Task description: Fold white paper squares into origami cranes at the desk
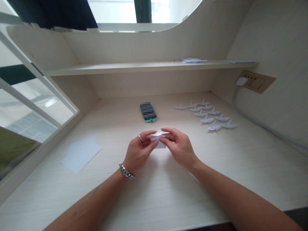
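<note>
A small folded piece of white paper is held up in the middle of the desk between my two hands. My left hand pinches its left side, thumb in front and fingers behind. On its right side my right hand does the same, with the index finger raised over the top edge. The paper's back side is hidden by my fingers. Beyond the right hand, several white paper cranes stand in loose rows. Left of my hands lie loose white paper sheets, flat and slightly fanned.
A phone with a green edge, its screen pixelated, lies behind my hands. Along the back runs a shelf bearing a stack of papers. A plug sits in the wall socket, its grey cable trailing along the right side.
</note>
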Motion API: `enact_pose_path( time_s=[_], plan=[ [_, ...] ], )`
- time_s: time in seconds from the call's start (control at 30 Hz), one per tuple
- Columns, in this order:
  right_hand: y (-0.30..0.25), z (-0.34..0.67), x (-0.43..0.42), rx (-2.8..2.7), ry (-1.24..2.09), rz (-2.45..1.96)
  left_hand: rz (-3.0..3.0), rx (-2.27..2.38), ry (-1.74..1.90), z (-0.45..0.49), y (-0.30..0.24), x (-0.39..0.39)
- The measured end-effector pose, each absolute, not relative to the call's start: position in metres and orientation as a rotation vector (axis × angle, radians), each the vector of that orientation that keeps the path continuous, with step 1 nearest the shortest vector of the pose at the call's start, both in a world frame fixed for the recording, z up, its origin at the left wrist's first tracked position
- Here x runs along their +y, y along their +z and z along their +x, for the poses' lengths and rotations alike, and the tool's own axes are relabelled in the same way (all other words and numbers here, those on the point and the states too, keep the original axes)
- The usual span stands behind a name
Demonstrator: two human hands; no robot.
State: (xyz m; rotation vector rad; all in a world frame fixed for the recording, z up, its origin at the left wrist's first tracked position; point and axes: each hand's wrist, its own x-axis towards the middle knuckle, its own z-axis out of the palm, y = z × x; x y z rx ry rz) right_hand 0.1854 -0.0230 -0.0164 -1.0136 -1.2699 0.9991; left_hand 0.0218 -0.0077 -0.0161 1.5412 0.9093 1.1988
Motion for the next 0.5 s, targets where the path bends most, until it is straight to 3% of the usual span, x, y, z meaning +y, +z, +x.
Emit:
enact_pose_path(
  time_s=[0.5],
  plan=[
    [-0.0092, 0.1849, -0.0291, -1.536, 0.600, -1.113, 1.589, 1.023, 1.314, 0.0288, -0.0101, -0.0164]
  ],
)
